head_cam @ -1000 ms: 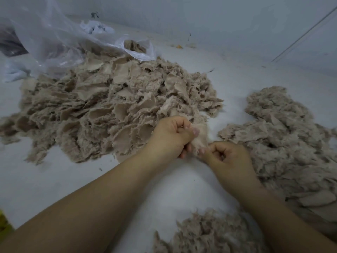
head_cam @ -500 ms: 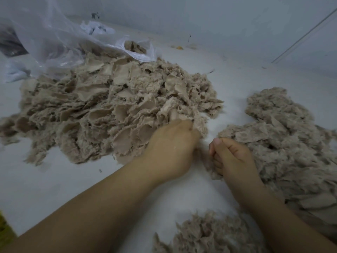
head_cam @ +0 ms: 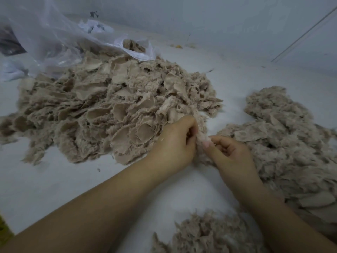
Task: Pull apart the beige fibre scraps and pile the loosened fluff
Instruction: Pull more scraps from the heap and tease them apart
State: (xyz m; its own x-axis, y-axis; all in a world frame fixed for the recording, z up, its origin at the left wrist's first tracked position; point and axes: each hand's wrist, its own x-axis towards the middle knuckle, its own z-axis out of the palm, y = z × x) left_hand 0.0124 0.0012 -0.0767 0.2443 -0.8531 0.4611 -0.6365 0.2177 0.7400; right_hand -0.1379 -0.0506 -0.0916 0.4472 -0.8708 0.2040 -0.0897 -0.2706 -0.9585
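Note:
A big heap of beige fibre scraps (head_cam: 113, 108) covers the left and middle of the white surface (head_cam: 54, 179). Loosened fluff (head_cam: 284, 143) is piled at the right, and a smaller tuft pile (head_cam: 204, 232) lies near the bottom edge. At the heap's near right corner my left hand (head_cam: 175, 145) and my right hand (head_cam: 231, 156) meet. Both pinch one small beige scrap (head_cam: 200, 137) between fingertips and thumb. Most of that scrap is hidden by my fingers.
A clear plastic bag (head_cam: 54, 37) lies behind the scrap heap at the upper left, with some scraps under its edge. A pale wall (head_cam: 200, 19) rises at the back. A thin rod (head_cam: 302, 35) slants at the upper right.
My right hand was at the fluff pile with its fingers down half a second ago; it has come back left. Both hands now pinch a fresh scrap at the heap's edge.

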